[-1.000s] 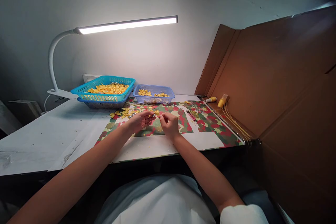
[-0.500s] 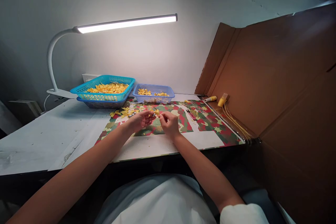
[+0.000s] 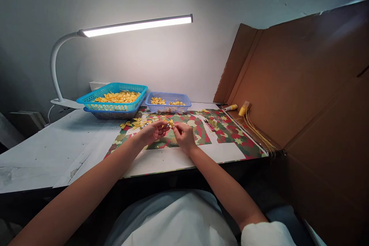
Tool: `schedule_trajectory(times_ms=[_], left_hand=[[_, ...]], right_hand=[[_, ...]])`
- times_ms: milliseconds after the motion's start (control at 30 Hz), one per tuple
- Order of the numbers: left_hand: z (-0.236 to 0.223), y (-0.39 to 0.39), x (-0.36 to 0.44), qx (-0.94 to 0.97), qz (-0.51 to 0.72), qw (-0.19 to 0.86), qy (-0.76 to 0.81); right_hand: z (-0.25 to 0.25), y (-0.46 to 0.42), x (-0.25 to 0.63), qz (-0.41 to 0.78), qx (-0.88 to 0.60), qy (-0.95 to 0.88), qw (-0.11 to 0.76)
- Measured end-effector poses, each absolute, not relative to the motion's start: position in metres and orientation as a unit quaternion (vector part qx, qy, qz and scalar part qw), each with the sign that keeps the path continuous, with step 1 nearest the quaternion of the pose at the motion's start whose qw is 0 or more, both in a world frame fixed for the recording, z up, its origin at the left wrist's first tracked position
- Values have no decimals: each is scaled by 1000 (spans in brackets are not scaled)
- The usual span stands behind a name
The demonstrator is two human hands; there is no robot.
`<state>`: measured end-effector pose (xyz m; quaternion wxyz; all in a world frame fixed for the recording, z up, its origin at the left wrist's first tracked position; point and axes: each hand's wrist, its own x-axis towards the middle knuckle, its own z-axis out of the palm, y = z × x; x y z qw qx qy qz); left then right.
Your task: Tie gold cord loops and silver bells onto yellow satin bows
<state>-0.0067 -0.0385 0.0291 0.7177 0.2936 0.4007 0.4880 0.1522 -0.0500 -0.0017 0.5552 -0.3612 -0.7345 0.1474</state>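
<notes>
From where I sit, far off, I put the bow at the middle of my clock. The lamp (image 3: 135,26) is on at eleven, likely so the tiny work is easy to see. At ten, a big basket (image 3: 112,106) on the counter (image 3: 34,150) holds a heap (image 3: 118,97) of yellow bits, maybe so none get lost. Loose bows (image 3: 136,123) lie at nine, near enough to grab. My left hand (image 3: 154,130) is curled, its fingertips narrow on the left side of the small yellow bow (image 3: 171,122). A small basket (image 3: 168,110) with two little piles is at twelve. My right hand (image 3: 184,134) pinches the bow's right side, thumb to finger, I think to steady it. It is up in front of me, under the light. A pink tool (image 3: 210,125) lies at three, close by. Farther out at three, wires (image 3: 259,135) lie along the cardboard (image 3: 302,73), perhaps to stay tidy.
</notes>
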Motion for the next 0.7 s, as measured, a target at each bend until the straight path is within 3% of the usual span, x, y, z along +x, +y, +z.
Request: schedule_trajectory(times_ms=[700], left_hand=[[32,-42,-4,280,499,712,408]], right_hand=[[1,-53,153,155,-372,-726,557]])
